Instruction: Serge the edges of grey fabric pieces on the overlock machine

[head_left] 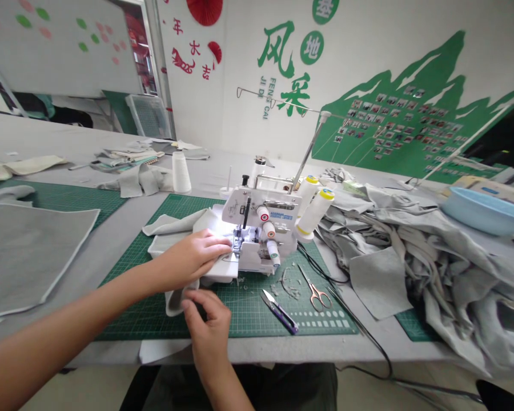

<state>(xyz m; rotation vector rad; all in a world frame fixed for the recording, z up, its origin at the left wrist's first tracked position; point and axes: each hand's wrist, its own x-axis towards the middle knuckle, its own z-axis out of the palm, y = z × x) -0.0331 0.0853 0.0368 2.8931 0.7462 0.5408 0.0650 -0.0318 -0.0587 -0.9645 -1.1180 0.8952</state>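
A white overlock sewing machine (pixel 263 220) stands on a green cutting mat (pixel 128 285), its lamp lit over the needle area. Grey fabric (pixel 182 222) with a pale edge lies across the machine's bed and hangs down at its left front. My left hand (pixel 203 251) rests flat on the fabric, fingers stretched out, with the fingertips just left of the presser foot. Nearer to me, my right hand (pixel 209 317) pinches the hanging fabric edge between thumb and fingers. Thread snips (pixel 279 312) and scissors (pixel 316 294) lie on the mat to the right.
Thread cones (pixel 316 211) stand behind the machine, and a white cone (pixel 181 173) is at its back left. A large heap of grey fabric (pixel 381 251) covers the right side, beside a blue basin (pixel 488 210). A grey panel (pixel 34 251) lies at left. Black cables (pixel 364 328) cross the front edge.
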